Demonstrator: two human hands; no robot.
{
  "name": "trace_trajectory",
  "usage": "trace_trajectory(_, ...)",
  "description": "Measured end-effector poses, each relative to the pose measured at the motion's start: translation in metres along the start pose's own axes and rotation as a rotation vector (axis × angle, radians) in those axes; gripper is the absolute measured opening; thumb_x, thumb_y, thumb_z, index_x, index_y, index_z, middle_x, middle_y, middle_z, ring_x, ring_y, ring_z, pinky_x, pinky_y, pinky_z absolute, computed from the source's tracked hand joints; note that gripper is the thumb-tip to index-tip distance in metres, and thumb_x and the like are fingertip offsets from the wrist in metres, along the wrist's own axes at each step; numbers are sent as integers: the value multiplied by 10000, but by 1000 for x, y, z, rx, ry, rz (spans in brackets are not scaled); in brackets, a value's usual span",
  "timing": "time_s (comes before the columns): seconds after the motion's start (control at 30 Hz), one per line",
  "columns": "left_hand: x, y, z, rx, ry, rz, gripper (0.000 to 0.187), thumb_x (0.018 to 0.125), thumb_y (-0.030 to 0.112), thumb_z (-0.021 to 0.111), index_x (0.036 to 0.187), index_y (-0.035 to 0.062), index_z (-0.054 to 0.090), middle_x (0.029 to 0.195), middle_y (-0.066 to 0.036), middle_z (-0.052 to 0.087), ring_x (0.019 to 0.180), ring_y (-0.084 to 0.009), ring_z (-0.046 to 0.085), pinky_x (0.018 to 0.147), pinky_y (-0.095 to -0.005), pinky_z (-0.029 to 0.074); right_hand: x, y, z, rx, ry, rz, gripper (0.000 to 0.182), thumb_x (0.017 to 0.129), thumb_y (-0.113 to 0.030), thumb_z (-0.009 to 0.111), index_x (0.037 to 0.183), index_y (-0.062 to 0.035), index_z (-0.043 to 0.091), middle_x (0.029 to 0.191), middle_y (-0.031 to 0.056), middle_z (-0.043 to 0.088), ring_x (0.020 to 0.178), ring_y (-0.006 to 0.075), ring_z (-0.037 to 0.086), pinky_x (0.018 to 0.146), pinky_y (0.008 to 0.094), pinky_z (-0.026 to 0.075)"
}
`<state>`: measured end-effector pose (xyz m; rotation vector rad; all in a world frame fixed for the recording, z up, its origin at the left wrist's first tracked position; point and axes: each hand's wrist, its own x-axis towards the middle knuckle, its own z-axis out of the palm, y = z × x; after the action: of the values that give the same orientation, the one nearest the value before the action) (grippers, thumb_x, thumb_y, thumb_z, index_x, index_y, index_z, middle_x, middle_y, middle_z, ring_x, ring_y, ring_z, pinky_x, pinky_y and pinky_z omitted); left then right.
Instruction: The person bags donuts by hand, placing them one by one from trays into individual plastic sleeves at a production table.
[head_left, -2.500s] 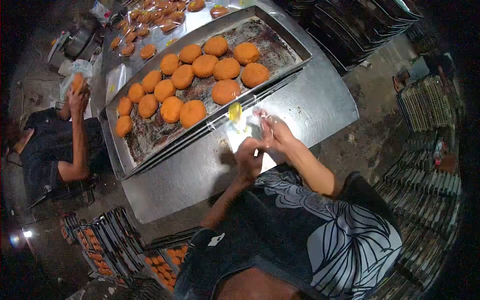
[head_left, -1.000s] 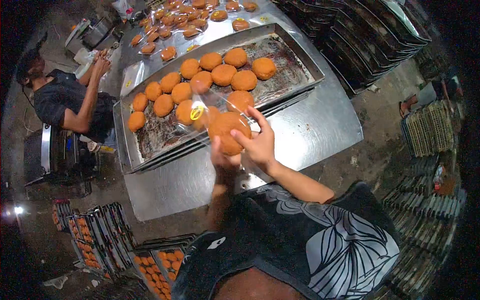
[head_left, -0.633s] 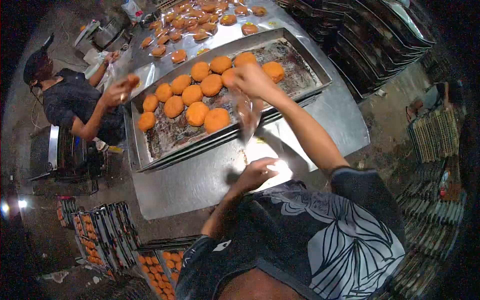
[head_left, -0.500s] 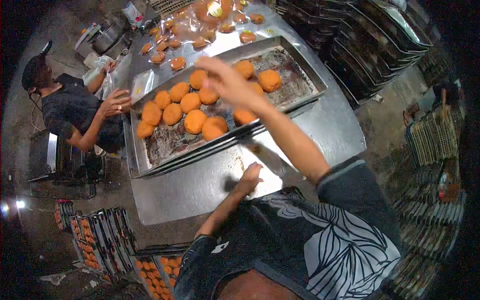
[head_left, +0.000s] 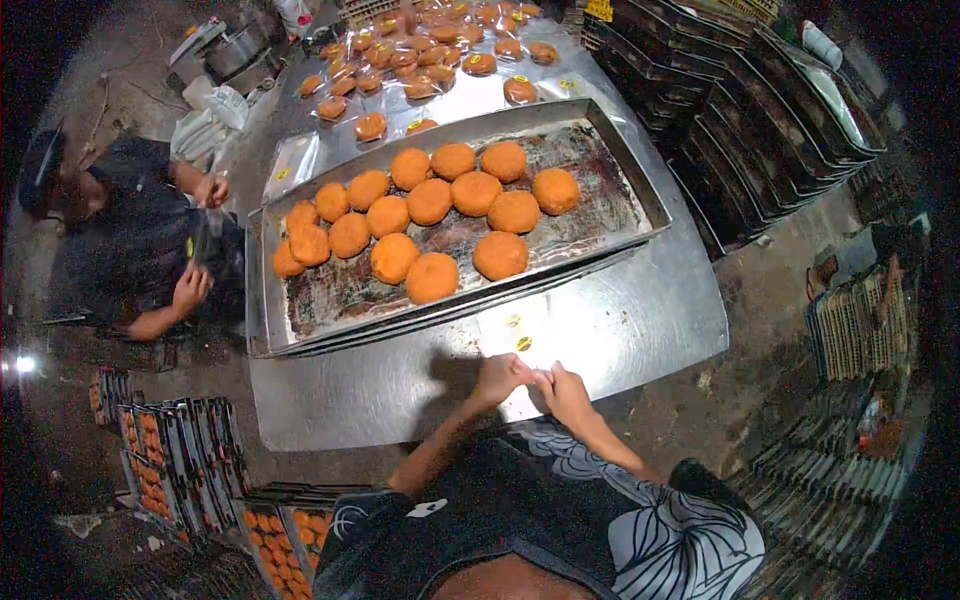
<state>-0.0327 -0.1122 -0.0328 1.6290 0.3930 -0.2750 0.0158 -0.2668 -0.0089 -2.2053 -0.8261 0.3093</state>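
My left hand [head_left: 500,380] and my right hand [head_left: 568,395] meet at the near edge of the metal table, fingers and thumbs pinched together. Between them seems to be the edge of a clear plastic bag [head_left: 525,328], hard to make out against the glare, with small yellow labels showing just beyond my fingers. Past the hands lies a large metal tray [head_left: 600,240] holding several round orange-brown buns [head_left: 430,201]. Neither hand touches the tray or the buns.
Buns in clear wrappers [head_left: 420,60] cover the table's far end. At the left, a co-worker [head_left: 120,230] handles a clear bag. Stacked dark trays [head_left: 740,110] rise at the right, racks of bun-filled trays [head_left: 185,470] stand lower left, and crates [head_left: 855,325] are at the right.
My right hand has come back from over the buns in the tray to meet my left hand at the table's near edge. The co-worker's hands have moved away from the tray.
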Motion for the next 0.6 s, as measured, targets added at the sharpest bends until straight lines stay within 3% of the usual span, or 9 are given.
trace_trajectory(0.07,-7,10,10,119,29,-42,167,773,143,555,824,-7,607,706,-77,597,678,-137,559,632,-252,442,-3,-4,3,19,39,5,251,825,-128,455,1016,33,478,596,142,549,525,219,564,474,356,417)
trace_trajectory(0.13,-13,23,9,163,378,336,132,733,121,591,819,25,615,684,-84,574,639,-178,550,587,-274,428,5,-1,12,52,-50,68,261,852,-158,430,1031,24,485,608,95,548,502,196,548,441,345,418)
trace_trajectory(0.27,-49,72,1,252,576,611,73,722,100,593,753,40,621,638,-53,510,604,-179,498,547,-283,390,81,-36,-15,1628,-509,157,336,850,-252,427,1053,9,483,966,156,553,757,230,557,667,341,458)
trace_trajectory(0.3,-32,51,-8,77,625,856,147,724,113,601,850,38,596,693,-51,520,617,-169,499,559,-276,399,94,-54,-20,1903,-450,216,397,854,-322,433,1104,-15,464,1051,138,532,861,208,539,738,343,445)
trace_trajectory(0.33,-16,31,-19,-104,670,1097,242,726,126,609,947,36,572,748,-50,530,630,-158,499,570,-270,408,97,-114,-32,1598,-106,184,458,846,-403,435,1126,-41,445,1126,123,495,964,199,501,806,356,418)
trace_trajectory(0.4,-31,41,-50,-736,492,755,361,798,201,528,1091,29,406,895,-74,505,735,-163,505,667,-306,444,91,-140,-14,2062,-406,192,580,805,-475,430,1185,-39,385,1202,127,433,1072,213,425,877,362,366)
trace_trajectory(0.47,-47,24,-87,-1232,242,514,409,844,241,468,1158,19,330,955,-83,494,807,-168,505,730,-335,462,76,-157,12,1693,-661,610,442,856,-349,431,1178,-48,401,1153,93,472,1005,201,480,847,302,391)
trace_trajectory(0.5,-57,4,-108,-1372,31,400,393,855,243,449,1153,13,337,942,-81,496,827,-171,502,744,-346,462,80,-156,21,1479,-750,427,414,854,-317,439,1156,-35,412,1138,101,477,991,207,487,846,299,391)
trace_trajectory(0.6,-90,31,-123,-1270,830,626,438,876,181,385,1258,8,258,921,-72,459,887,-200,478,886,-416,372,161,-150,34,217,-539,-276,464,820,-314,501,1131,22,422,1085,150,500,978,241,497,849,321,392)
